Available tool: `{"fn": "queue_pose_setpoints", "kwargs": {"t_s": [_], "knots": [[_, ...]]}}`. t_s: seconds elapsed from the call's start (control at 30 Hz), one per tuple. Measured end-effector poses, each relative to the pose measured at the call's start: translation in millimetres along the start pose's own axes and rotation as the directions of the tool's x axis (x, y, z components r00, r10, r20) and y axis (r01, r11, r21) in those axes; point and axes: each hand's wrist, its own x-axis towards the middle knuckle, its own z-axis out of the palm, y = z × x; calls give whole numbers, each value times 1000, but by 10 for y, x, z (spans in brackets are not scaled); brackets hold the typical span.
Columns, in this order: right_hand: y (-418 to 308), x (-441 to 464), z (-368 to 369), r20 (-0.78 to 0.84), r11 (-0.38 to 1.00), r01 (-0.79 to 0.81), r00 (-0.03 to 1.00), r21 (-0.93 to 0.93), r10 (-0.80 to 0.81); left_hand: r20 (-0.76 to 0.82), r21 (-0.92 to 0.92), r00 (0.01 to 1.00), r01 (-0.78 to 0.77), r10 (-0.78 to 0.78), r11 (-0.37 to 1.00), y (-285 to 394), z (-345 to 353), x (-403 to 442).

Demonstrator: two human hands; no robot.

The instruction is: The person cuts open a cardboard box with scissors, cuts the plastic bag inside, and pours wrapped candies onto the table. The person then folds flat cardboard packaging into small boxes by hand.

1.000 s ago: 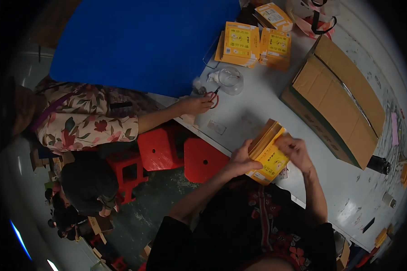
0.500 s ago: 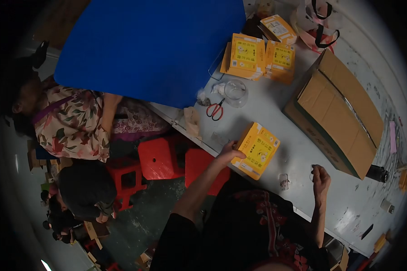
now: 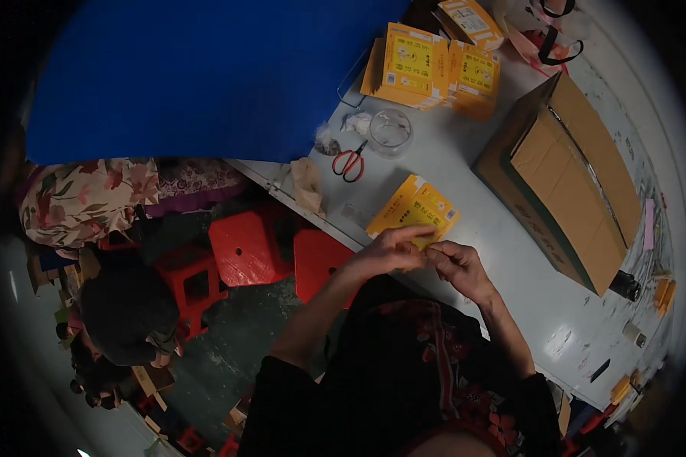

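Observation:
A yellow printed box [image 3: 413, 204] lies flat on the grey table in front of me. My left hand [image 3: 392, 250] is over its near edge, fingers stretched out and apart, with yellow card visible between them. Close by on the right, my right hand [image 3: 463, 269] has its fingertips pinched together near the left fingers. Whatever is in that pinch is too small to make out. Beyond the box are red-handled scissors [image 3: 349, 163] and a clear round container [image 3: 390, 132].
Several yellow cartons [image 3: 415, 62] are stacked at the back. A large cardboard box [image 3: 572, 179] stands on the right. A blue board [image 3: 206, 76] covers the back left, with a person in a floral garment [image 3: 91, 199] beside it. Red stools [image 3: 249, 247] stand below the table edge.
My right hand has come left from the bare tabletop to meet my left hand over the yellow box. My left hand has shifted from the box's side to across its near edge. The view has shifted.

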Motion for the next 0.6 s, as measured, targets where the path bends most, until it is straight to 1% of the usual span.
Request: {"fn": "queue_pose_setpoints", "kwargs": {"t_s": [0.03,0.07,0.1,0.13,0.17,0.2,0.23,0.27,0.3,0.33,0.37,0.4,0.47,0.53,0.57,0.6], "knots": [[-164,76,67,33,997,11,999,78,-13,60,-118,998,27,-20,993,-10,-7,-26],[-189,158,106,35,997,2,999,78,-4,125,-233,992,65,-37,970,-18,-19,-46],[-193,222,137,44,996,-11,999,92,6,12,-239,1000,23,-20,971,-22,-65,-74],[-191,282,149,54,994,-24,998,107,18,14,-251,999,32,-29,967,-45,-126,-98],[-184,354,142,104,996,-67,993,65,60,-37,-235,998,34,-44,971,-72,-197,-115],[-121,428,177,104,994,-80,992,68,73,-88,-217,994,39,-59,976,-91,-256,-123],[-28,522,236,42,997,57,997,49,-60,-144,-231,988,24,-59,973,-87,-300,-112],[31,588,282,-19,980,196,980,21,-196,-141,-234,988,29,-63,972,-82,-404,-84],[43,619,314,-24,981,191,981,24,-190,-219,-116,973,43,-67,992,-71,-563,-42],[54,639,343,-68,988,155,986,2,-154,-293,3,954,66,-62,998,-45,-726,16],[67,630,357,-113,993,120,986,-18,-121,-375,21,926,57,-45,998,-1,-874,89],[87,611,338,-124,993,114,986,-14,-114,-450,38,892,50,-27,998,46,-1034,199],[129,553,241,-55,995,-30,998,-95,24,-575,177,813,17,89,984,114,-1353,498],[223,466,175,-85,990,-59,995,-125,49,-623,247,775,68,105,967,172,-1609,819],[262,414,142,-106,984,-86,992,-157,69,-614,249,783,67,104,966,156,-1661,905],[285,354,106,-118,984,-88,991,-152,70,-699,228,711,132,68,965,129,-1698,988]]}}
